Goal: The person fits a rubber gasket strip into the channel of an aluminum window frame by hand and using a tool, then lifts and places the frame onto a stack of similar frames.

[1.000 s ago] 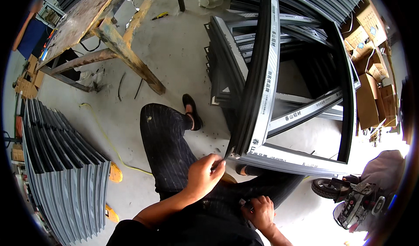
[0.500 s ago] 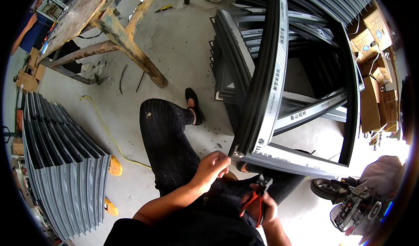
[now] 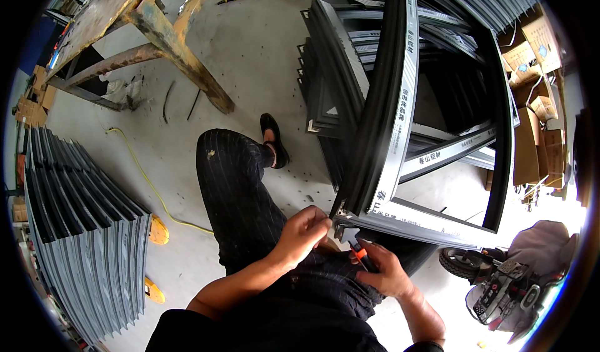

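Note:
My right hand [image 3: 387,269] is closed round the handles of red-handled pliers [image 3: 359,252]. The grey jaws point up and left, just under the near left corner of a dark metal window frame [image 3: 389,158] with white printed film on its faces. Close beside that corner is my left hand [image 3: 303,236], its thumb and fingers pinched together; whatever they hold, if anything, is too small to make out. The frame leans over my thigh, tilted, in front of other stacked frames [image 3: 334,71].
Bundled grey profiles [image 3: 94,252] stand at the left, with yellow feet [image 3: 157,230] beside them. A worn table [image 3: 112,14] stands at the far left, and a yellow cord [image 3: 140,168] crosses the floor. Cardboard boxes [image 3: 528,146] and a scooter [image 3: 500,289] are on the right.
The pliers have risen from my lap to the frame's near corner, turned in my right hand. My left hand stays pinched and has moved slightly up toward that corner.

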Demonstrator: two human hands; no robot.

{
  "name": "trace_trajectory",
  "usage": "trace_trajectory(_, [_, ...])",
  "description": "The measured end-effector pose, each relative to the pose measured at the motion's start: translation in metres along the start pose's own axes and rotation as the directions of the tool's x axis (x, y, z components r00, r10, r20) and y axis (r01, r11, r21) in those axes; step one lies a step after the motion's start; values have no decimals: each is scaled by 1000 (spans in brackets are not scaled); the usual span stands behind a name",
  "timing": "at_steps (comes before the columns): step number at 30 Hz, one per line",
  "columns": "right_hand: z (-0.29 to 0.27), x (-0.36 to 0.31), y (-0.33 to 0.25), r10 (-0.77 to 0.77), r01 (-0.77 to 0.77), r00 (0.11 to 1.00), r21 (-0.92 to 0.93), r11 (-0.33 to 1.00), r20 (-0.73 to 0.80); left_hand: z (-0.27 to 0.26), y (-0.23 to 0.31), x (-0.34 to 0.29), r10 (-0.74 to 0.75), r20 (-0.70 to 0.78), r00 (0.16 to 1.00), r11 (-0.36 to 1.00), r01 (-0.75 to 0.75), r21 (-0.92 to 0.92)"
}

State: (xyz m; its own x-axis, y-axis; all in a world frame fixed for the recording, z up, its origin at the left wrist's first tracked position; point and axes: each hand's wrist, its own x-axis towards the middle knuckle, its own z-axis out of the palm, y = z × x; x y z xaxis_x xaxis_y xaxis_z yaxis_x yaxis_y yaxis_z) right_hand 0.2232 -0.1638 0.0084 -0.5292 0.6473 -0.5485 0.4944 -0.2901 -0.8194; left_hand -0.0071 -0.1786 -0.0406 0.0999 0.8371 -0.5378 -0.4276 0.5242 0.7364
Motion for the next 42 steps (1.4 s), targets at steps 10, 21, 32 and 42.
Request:
trace_trajectory(10, [-14, 27, -7, 53, -61, 991, 63, 996, 125, -20, 17, 8, 281, 198, 939, 799, -343, 494])
trace_trajectory(21, [-10, 29, -10, -20, 23, 999, -89, 996, 40, -27, 26, 15, 273, 285, 919, 699, -394, 597])
trace_trajectory(32, [1, 12, -11, -286, 134, 939, -563, 816, -191, -19, 14, 10, 226, 216, 950, 820, -305, 483])
trace_trajectory(42, [59, -99, 68, -155, -181, 919, -738, 651, -363, -19, 0, 7, 122, 118, 985, 978, -140, 156])
